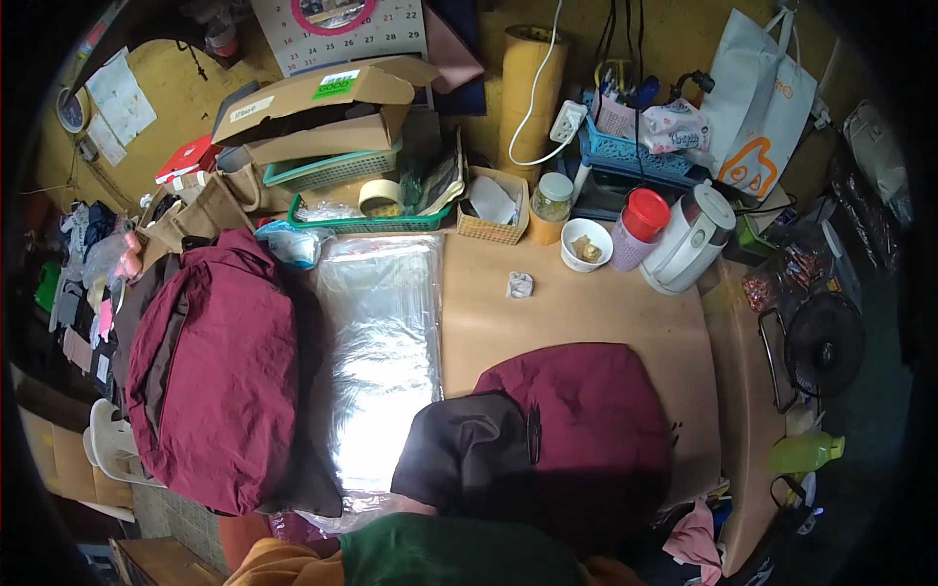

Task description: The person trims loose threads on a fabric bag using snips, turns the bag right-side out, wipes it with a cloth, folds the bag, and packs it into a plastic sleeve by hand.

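A maroon cloth item with a black panel (596,420), which looks like a bag, lies on the table right in front of me. Its black part (464,444) is folded over toward the left, and a short dark slit or zip shows beside it. A small patch of my left hand (417,505) appears at the lower edge of the black part; the cloth covers its fingers. My right hand is out of sight, hidden by the cloth or my body. To the left, a stack of clear plastic bags (381,361) lies flat, its upper face shiny with glare.
A pile of maroon and black bags (220,371) stands at the left. Along the back are a cardboard box (322,107), a green basket (371,223), a white bowl (586,244), a red-lidded cup (640,230) and an electric kettle (689,239). A crumpled scrap (520,284) lies mid-table.
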A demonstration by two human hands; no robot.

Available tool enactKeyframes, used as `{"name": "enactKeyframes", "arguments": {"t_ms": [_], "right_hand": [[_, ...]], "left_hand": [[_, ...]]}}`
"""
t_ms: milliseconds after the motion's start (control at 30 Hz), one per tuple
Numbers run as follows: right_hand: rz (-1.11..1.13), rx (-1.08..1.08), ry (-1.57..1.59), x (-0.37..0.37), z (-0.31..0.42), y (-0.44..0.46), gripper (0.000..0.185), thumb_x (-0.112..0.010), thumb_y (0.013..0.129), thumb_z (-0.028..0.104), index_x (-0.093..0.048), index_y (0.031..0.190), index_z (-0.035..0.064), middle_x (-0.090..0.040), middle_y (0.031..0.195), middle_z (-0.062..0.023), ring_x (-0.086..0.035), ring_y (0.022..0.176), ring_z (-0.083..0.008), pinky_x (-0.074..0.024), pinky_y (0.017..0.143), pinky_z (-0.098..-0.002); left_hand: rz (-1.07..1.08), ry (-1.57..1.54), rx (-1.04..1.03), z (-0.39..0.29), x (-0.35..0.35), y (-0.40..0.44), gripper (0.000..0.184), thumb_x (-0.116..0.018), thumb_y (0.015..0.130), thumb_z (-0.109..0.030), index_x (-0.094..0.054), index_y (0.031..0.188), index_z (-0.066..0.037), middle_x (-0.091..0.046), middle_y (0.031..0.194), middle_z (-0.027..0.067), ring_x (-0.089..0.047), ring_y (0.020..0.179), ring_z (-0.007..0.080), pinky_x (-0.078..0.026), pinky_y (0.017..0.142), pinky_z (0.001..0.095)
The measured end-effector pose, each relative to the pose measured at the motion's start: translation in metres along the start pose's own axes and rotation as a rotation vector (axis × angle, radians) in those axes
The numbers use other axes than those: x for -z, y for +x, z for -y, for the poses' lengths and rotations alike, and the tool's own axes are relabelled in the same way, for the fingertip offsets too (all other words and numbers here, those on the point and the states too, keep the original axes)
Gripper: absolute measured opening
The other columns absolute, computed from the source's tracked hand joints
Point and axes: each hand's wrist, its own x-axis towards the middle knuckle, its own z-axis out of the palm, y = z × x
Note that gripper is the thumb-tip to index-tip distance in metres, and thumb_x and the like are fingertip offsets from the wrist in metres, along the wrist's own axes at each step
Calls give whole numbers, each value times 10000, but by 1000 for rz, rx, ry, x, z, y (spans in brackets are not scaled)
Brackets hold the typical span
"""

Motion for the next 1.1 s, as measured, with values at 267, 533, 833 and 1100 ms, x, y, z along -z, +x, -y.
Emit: {"name": "enactKeyframes", "arguments": {"t_ms": [267,533,833,1100], "right_hand": [[-37,75,5,-13,-23,-1,58,-543,863,22,-600,867,20,-610,750,-128,-622,680,-227,-508,647,-328],[-54,210,-1,-34,-67,-24,53,-547,863,22,-599,867,21,-609,749,-125,-621,674,-214,-508,643,-325],[207,405,-178,-14,-66,-52,47,-552,864,22,-599,867,21,-608,749,-120,-621,667,-200,-508,639,-323],[53,594,642,103,18,-57,108,-559,966,97,-579,883,30,-593,739,-22,-528,578,-60,-424,529,-211]], "left_hand": [[-54,-146,-94,7,-16,-8,234,-667,830,-121,-665,1039,-15,-680,992,168,-649,947,350,-498,848,412],[-144,-277,83,28,-29,-18,243,-617,927,-187,-654,864,45,-659,709,175,-628,613,237,-481,578,355],[-244,-592,111,18,-24,-15,245,-592,978,-164,-635,1024,72,-690,936,29,-591,808,82,-499,738,261],[-315,-753,52,34,-35,-7,223,-571,983,-150,-628,1071,48,-686,979,39,-598,859,93,-493,784,262]]}}
